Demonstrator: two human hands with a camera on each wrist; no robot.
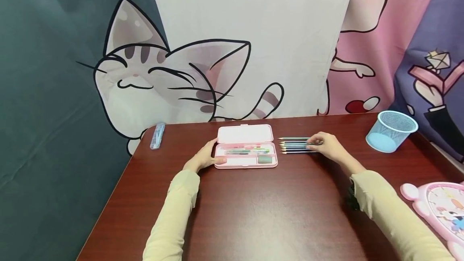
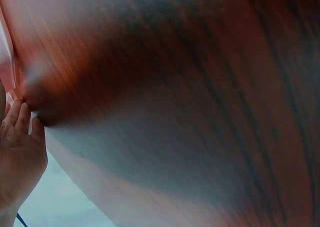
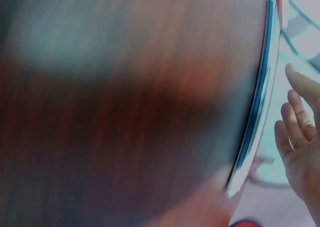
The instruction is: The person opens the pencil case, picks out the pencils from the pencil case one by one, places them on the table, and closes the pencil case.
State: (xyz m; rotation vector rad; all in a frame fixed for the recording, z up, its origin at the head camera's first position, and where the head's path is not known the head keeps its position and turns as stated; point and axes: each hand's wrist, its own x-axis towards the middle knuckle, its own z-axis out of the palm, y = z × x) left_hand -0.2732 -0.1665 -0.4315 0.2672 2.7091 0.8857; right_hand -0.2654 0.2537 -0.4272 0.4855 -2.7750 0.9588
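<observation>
A pink pencil case lies with its lid up on the brown table, several pens and a grey-green eraser inside. My left hand holds the case at its left side, thumb over the rim and fingers along the outer edge. In the left wrist view, that hand meets the case's edge. To the right of the case lies a row of several pencils, tips pointing left. Over their right ends is my right hand. The right wrist view shows its fingers apart, with no pencil between them.
A light blue mesh pen holder stands at the back right. A pink clock lies at the right edge. Near the back left corner is a small bluish transparent packet. A cartoon cloth hangs behind the table.
</observation>
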